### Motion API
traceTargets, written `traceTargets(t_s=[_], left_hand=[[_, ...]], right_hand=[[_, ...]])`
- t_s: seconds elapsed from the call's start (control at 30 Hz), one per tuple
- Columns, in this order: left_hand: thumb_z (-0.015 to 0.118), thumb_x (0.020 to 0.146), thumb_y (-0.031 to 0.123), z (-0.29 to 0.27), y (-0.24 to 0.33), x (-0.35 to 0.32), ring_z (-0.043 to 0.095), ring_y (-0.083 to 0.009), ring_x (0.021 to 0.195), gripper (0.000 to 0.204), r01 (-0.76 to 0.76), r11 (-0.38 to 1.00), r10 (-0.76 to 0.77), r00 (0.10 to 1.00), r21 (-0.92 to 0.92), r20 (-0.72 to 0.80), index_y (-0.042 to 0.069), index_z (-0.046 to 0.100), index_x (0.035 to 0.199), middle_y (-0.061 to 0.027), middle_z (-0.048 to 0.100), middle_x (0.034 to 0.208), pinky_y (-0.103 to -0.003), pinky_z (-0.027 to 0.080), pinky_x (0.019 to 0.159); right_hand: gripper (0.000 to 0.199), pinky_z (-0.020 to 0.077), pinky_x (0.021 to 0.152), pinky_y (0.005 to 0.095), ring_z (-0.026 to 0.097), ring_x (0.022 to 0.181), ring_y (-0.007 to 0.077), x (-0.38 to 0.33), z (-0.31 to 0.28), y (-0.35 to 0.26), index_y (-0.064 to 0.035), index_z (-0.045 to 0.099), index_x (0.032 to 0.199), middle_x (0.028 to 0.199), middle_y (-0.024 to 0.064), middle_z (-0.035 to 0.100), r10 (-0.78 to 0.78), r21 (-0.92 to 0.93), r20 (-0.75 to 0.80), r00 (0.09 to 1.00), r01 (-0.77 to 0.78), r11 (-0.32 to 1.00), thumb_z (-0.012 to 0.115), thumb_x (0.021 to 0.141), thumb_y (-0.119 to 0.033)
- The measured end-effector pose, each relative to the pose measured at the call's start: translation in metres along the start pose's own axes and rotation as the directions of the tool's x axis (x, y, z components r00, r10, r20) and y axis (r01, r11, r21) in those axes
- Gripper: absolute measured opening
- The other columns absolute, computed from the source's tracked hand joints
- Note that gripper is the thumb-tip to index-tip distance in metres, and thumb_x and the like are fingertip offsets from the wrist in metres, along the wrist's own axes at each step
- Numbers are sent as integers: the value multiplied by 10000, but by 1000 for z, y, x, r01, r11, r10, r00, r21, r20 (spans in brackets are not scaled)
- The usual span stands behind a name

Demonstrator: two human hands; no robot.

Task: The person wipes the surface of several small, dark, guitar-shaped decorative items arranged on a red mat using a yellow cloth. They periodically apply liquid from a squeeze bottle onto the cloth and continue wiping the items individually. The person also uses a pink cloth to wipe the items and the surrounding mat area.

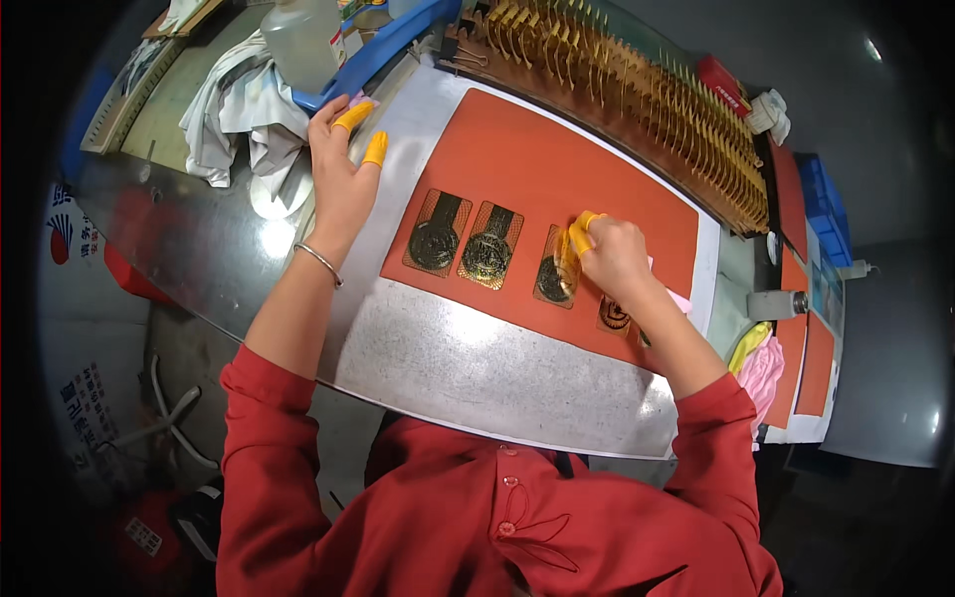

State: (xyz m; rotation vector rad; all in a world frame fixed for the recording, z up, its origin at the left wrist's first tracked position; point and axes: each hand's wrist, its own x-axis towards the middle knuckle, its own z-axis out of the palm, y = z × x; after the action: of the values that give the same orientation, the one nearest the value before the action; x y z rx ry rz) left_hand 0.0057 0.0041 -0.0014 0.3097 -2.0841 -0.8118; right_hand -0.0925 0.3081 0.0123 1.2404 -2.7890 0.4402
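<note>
A row of thin gold-and-black patterned plates lies on an orange mat point(577, 149). At the left is one plate point(434, 235), with a second plate point(489, 246) close beside it. My right hand point(612, 257) is closed, its yellow-capped fingertips pinching the upper right edge of a third plate point(554, 279). Another plate point(614, 314) is partly hidden under my right wrist. My left hand point(344, 177) is raised at the table's far left, thumb and forefinger apart in yellow finger cots. Its fingertips are near a small pink piece point(364, 100) beside a blue tray edge.
Behind the mat stands a long rack point(607, 80) of upright gold pieces. At the left lie a white cloth point(239, 109) and a translucent jug point(301, 45). A grey bottle point(776, 304), a pink cloth point(762, 370) and a blue bin point(824, 214) are at the right.
</note>
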Motion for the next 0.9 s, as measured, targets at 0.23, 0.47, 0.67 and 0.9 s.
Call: traceTargets(t_s=[0.23, 0.47, 0.67, 0.9], left_hand=[[599, 747, 16, 1, -2, 1, 419, -299, 1135, 343, 3, 1000, -3, 1000, 4, 3, -19, 557, 1086, -169, 403, 1223, -349, 330, 977], [599, 759, 18, 0, -1, 0, 419, -290, 1136, 330, -6, 1000, 6, 1000, -3, -2, -16, 558, 1084, -166, 402, 1219, -345, 330, 980], [592, 763, 29, 2, 4, 0, 413, -297, 1143, 325, -26, 999, 26, 1000, 39, 15, -19, 554, 1082, -174, 409, 1217, -352, 328, 982], [586, 770, 45, -1, -4, 2, 406, -301, 1149, 335, -25, 998, 24, 999, 57, 22, -22, 543, 1095, -168, 415, 1222, -356, 327, 982]], right_hand=[[109, 475, 569, 403, 603, 606, 324, 3, -2, 0, -19, 637, 819, 688, 186, 611, 28, 26, 6, 1000, -28, 999, 595, 768, -105], [108, 472, 561, 412, 592, 617, 344, 3, 2, 4, -14, 628, 795, 682, 187, 600, -17, 23, 9, 1000, 17, 1000, 612, 755, -113], [137, 465, 544, 420, 575, 585, 346, -4, -3, -7, 9, 601, 710, 670, 183, 588, -125, 25, -4, 992, 125, 992, 617, 754, -120], [112, 467, 535, 388, 577, 585, 327, -14, 1, 2, -29, 618, 757, 634, 155, 574, -282, 112, 84, 956, 272, 956, 628, 756, -141]])
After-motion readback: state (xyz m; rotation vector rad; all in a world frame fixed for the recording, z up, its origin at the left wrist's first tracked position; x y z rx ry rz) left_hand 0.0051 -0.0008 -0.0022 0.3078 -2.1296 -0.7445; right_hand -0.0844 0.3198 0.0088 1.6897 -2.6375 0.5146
